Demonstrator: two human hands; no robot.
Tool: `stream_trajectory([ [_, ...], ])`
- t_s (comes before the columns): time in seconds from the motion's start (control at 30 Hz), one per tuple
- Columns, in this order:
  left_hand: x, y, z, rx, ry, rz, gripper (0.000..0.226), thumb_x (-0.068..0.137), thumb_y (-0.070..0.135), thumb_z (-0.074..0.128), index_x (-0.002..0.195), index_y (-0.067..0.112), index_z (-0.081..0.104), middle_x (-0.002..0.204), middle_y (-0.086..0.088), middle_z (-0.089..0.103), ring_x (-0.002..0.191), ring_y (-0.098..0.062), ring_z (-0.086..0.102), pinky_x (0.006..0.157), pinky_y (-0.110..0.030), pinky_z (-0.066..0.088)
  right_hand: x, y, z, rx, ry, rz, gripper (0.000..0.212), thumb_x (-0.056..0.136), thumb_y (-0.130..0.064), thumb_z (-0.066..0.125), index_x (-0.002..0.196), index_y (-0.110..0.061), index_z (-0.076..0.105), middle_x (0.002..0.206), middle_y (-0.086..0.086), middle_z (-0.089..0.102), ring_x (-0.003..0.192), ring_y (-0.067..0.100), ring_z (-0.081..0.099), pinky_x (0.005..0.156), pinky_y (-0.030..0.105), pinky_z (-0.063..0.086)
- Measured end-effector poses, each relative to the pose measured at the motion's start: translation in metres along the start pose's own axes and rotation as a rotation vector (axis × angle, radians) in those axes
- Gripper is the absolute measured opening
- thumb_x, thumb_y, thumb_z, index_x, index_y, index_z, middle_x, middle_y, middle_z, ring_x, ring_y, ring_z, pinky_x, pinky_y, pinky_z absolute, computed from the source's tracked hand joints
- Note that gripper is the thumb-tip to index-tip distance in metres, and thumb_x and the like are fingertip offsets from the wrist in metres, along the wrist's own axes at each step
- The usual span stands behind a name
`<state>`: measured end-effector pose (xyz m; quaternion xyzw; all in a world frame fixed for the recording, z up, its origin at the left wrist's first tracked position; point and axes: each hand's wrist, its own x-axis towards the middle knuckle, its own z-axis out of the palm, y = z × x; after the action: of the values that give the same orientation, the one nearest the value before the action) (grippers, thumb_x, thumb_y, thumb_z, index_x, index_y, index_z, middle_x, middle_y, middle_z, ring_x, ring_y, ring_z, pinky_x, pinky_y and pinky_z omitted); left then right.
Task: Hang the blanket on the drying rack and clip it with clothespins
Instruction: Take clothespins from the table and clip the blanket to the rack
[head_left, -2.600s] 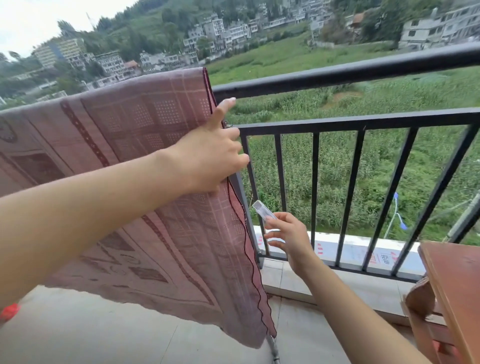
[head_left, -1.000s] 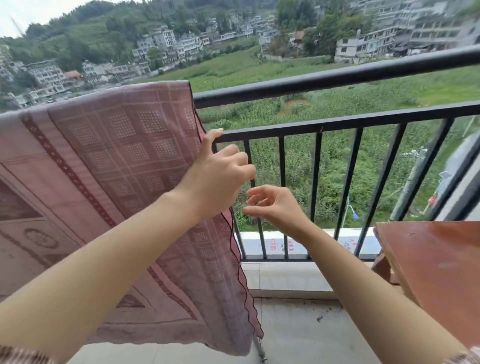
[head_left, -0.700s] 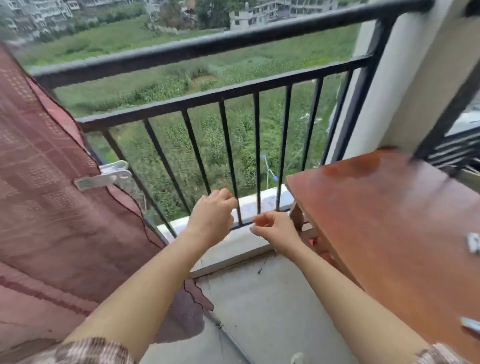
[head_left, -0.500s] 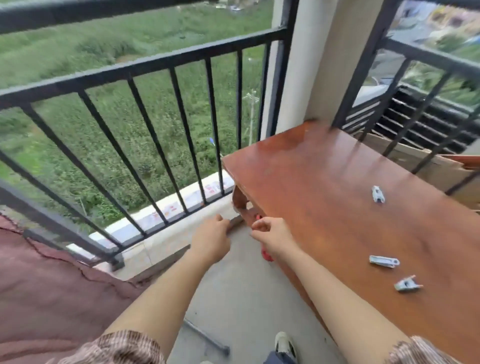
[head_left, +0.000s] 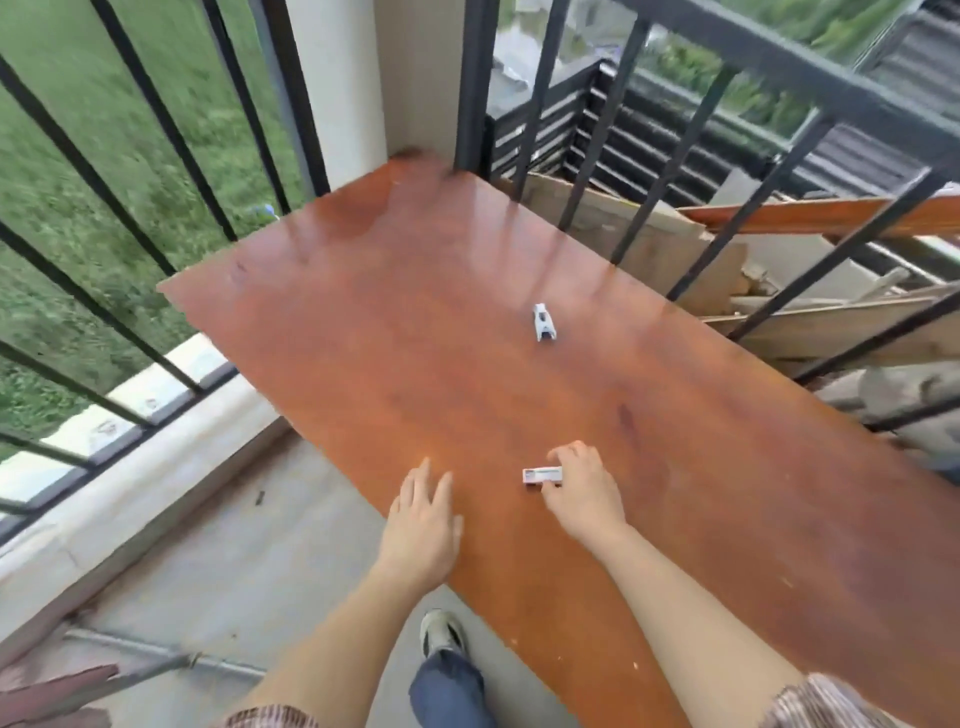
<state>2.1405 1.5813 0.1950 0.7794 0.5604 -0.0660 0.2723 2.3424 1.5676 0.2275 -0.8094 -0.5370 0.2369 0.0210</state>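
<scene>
1. Found the surface (head_left: 415, 338), a red-brown board, filling the middle and stretching toward 5 o'clock. Its far corner was tucked against the pale pillar (head_left: 337, 78) at 12 o'clock, its left edge slanting from 9 o'clock down to 6.
2. Saw open floor (head_left: 234, 561) at 7 to 8 o'clock, between that edge and the low kerb (head_left: 130, 493) under the railing (head_left: 171, 130) at 9 to 11 o'clock.
3. Of the hands, found the left hand (head_left: 423, 525) at 6 o'clock, fingers straight and a little spread, laid over the surface's left edge and holding nothing.
4. Found the right hand (head_left: 584, 493) just beside it toward 3 o'clock, thumb and fingers pinching a white clothespin (head_left: 540, 475) lying flat on the surface, free end pointing to 9 o'clock.
5. Noted a second clothespin (head_left: 544, 323) alone on the surface at 12 o'clock from the right hand, well apart, with open board between.
6. Made out the blanket (head_left: 57, 686) only as a reddish strip low in the corner at 7 o'clock, a grey metal tube (head_left: 171, 657) just beside it near the floor; could not tell how it hung.
7. Noted a second railing (head_left: 779, 171) along the surface's far side from 1 to 4 o'clock, with stacked planks (head_left: 649, 244) behind the bars.
8. Saw a shoe (head_left: 441, 631) on the floor at 6 o'clock, by the surface's near edge.
</scene>
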Motion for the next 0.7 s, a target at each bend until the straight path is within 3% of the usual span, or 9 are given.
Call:
stream_trajectory([
  [0.1,0.009,0.012,0.014,-0.015,0.009,-0.072,0.061,0.098,0.038,0.034,0.151,0.020,0.010,0.159,-0.011,-0.001,0.146,-0.029,0.002,0.116,-0.042,0.013,0.016,0.023,-0.002,-0.146,-0.025,-0.075,0.037,0.087,-0.021,0.053,0.124,-0.018,0.051,0.125,-0.001,0.048,0.120,0.021,0.042,0.094,0.032,0.038],
  [0.3,0.009,0.009,0.023,0.023,0.003,-0.115,0.060,0.099,0.041,0.029,0.151,0.026,0.004,0.160,-0.006,-0.004,0.147,-0.025,0.000,0.117,-0.040,0.010,0.024,0.041,0.010,-0.293,-0.076,-0.216,0.031,0.089,-0.022,0.049,0.118,-0.016,0.054,0.122,0.002,0.049,0.116,0.024,0.044,0.091,0.034,0.039],
  [0.4,0.007,0.004,0.021,0.032,-0.049,-0.101,0.061,0.099,0.045,0.024,0.151,0.029,-0.004,0.160,-0.003,-0.010,0.147,-0.022,-0.006,0.117,-0.039,0.009,0.027,0.040,0.011,-0.321,-0.041,-0.264,0.025,0.087,-0.018,0.051,0.109,-0.011,0.062,0.113,0.007,0.055,0.110,0.029,0.050,0.086,0.037,0.040],
  [0.53,0.008,-0.001,0.015,0.063,-0.146,-0.081,0.064,0.099,0.048,0.023,0.150,0.029,-0.011,0.159,-0.002,-0.018,0.147,-0.022,-0.011,0.119,-0.039,0.005,0.033,0.025,0.005,-0.505,-0.136,-0.280,0.023,0.087,-0.018,0.050,0.106,-0.012,0.063,0.115,0.007,0.055,0.115,0.026,0.046,0.091,0.034,0.036],
  [0.63,0.010,-0.002,0.008,0.097,-0.227,-0.076,0.067,0.099,0.046,0.026,0.150,0.027,-0.011,0.158,-0.003,-0.020,0.147,-0.022,-0.013,0.119,-0.041,0.002,0.038,0.008,0.000,-0.635,-0.190,-0.279,0.025,0.085,-0.016,0.058,0.110,-0.016,0.060,0.119,0.005,0.057,0.117,0.023,0.047,0.094,0.033,0.036],
  [0.7,0.009,-0.001,0.002,0.066,-0.253,-0.104,0.066,0.099,0.046,0.026,0.151,0.024,-0.008,0.159,-0.004,-0.017,0.147,-0.024,-0.011,0.120,-0.042,0.002,0.039,-0.006,-0.002,-0.652,-0.204,-0.285,0.024,0.089,-0.011,0.050,0.111,-0.017,0.058,0.118,0.005,0.060,0.115,0.024,0.051,0.092,0.033,0.037],
])
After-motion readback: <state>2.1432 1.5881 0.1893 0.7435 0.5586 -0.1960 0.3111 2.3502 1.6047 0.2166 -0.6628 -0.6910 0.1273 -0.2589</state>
